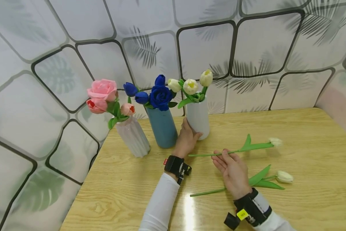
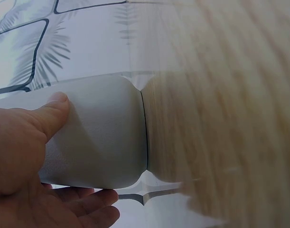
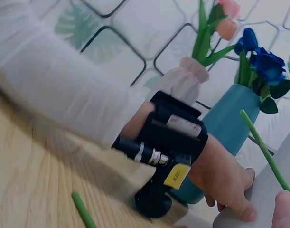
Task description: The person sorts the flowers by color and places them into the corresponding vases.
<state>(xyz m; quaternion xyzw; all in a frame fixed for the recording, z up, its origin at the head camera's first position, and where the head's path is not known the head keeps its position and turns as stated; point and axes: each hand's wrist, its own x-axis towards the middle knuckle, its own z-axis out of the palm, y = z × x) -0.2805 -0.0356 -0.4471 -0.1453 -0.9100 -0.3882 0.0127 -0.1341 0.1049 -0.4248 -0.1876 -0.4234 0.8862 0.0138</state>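
Note:
My left hand (image 1: 186,140) holds the lower part of a white vase (image 1: 198,119), which stands upright on the table. In the left wrist view the thumb lies on the vase's near side and the other fingers reach around below. White tulips (image 1: 190,86) with green leaves rise from this vase. My right hand (image 1: 233,171), palm turned up, pinches the green stem of a loose white tulip (image 1: 256,146). Its bloom points right and its bare stem end points left, toward the white vase. Another white tulip (image 1: 266,179) lies on the table, its stem partly hidden beneath my right hand.
Left of the white vase stands a blue vase (image 1: 162,128) with blue flowers (image 1: 160,97). Farther left is a ribbed pale pink vase (image 1: 133,137) holding pink flowers (image 1: 102,90). The wooden table (image 1: 118,192) meets a patterned wall (image 1: 152,19) behind the vases.

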